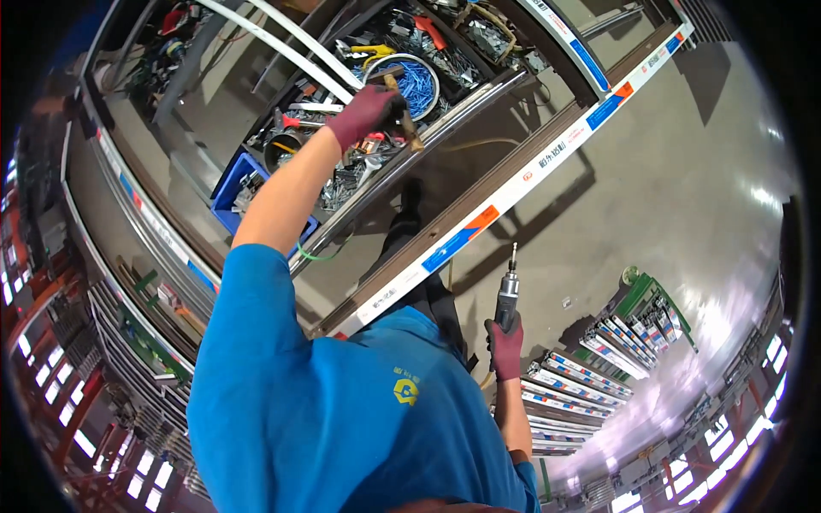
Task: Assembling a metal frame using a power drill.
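My left hand (368, 115), in a maroon glove with dark fingers, reaches over a tray of hardware (466, 111). Its fingers are closed around a short brown wooden handle (409, 128); whatever tool this belongs to does not show. Just beyond that hand stands a round white tub (434, 79) full of blue, slender pieces. Down at my right side, my right hand (506, 346), also gloved, grips a grey and black power screwdriver (508, 295). Its bit points up and away from me.
A long brown and white frame profile (513, 192) with printed film crosses in front of me. Yellow-handled (376, 53) and orange-handled tools (430, 32) lie among metal fittings. At left sits a blue bin (224, 209). Stacked profiles (573, 385) and a green rack (654, 295) stand right.
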Demonstrator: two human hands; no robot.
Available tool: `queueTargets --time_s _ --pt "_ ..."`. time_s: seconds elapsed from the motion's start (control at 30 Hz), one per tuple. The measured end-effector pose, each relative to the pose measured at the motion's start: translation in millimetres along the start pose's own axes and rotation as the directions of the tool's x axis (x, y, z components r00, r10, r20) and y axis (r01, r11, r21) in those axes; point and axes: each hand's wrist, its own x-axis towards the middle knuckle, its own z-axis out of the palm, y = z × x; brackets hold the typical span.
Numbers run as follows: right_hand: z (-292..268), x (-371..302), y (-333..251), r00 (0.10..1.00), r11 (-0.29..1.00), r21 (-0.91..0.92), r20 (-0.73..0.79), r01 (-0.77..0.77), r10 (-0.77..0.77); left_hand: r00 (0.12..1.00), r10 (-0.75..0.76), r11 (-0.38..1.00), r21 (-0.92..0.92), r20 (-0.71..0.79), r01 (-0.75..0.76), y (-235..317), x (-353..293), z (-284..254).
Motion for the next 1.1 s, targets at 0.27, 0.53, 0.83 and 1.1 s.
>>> queueTargets --time_s 0.27,0.53,0.83,1.1 --pt "-16 -85 -36 0.756 0.791 0.047 0.266 0.61 -0.599 0.984 0.164 0.62 -0.784 0.074 -0.045 30 -265 86" --pt "-8 -171 4 0.521 0.632 0.124 0.458 0.765 -0.72 0.977 0.171 0.323 -0.929 -0.131 -0.181 -32 -445 160" --pt "11 -238 66 0.425 0.573 0.11 0.562 0.812 -0.71 0.956 0.162 0.312 -0.906 -0.245 -0.285 -107 -553 166" --pt "79 -282 135 0.427 0.386 -0.184 0.367 0.904 -0.826 0.903 -0.019 0.377 -0.839 -0.43 -0.392 -165 -597 157"
